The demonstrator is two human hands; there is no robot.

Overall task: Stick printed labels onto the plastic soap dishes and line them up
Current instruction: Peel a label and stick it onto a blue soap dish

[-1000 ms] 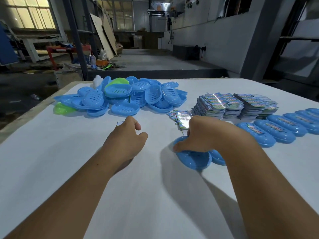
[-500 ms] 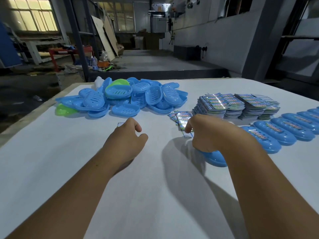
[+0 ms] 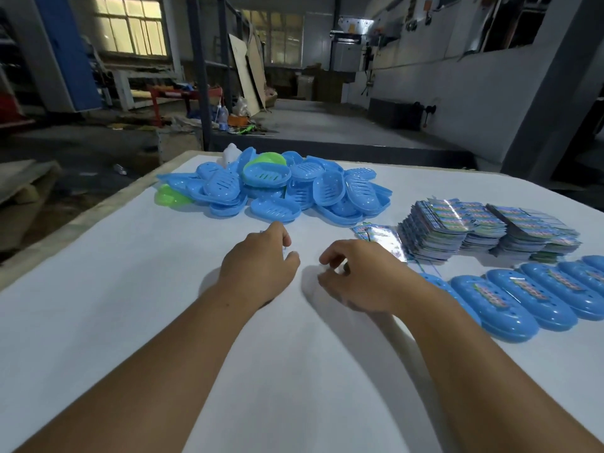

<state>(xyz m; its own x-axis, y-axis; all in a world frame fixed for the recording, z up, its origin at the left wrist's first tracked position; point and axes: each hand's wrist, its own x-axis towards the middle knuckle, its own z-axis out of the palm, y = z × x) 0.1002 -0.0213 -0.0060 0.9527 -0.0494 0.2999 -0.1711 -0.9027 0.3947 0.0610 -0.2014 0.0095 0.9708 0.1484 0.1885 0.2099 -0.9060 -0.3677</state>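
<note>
Broad white matte worktop (image 3: pixel 137 322), smooth and flat. Heaped at far edge: glossy blue oval plastic soap dishes (image 3: pixel 277 191) with slotted floors, a few translucent green ones (image 3: pixel 264 160) among them. To the right, thick stacks of shiny printed labels (image 3: pixel 483 230), edges fanned, with several loose labels (image 3: pixel 379 237) lying just beside them. Along the right edge, a neat row of overturned blue soap dishes (image 3: pixel 523 299), domed and perforated, each bearing a colourful label strip, touching side by side; nearest one partly hidden behind the right forearm.

Left hand (image 3: pixel 258 266) resting knuckles-up on worktop, fingers curled under, grip seemingly pinching a thin clear sliver near the fingertips, too faint to be sure. Right hand (image 3: pixel 362 276) hovering palm-down close beside it, fingers loosely bent, thumb and forefinger slightly apart, grip empty. Both bare forearms stretched forward from the near edge, converging towards the middle.
</note>
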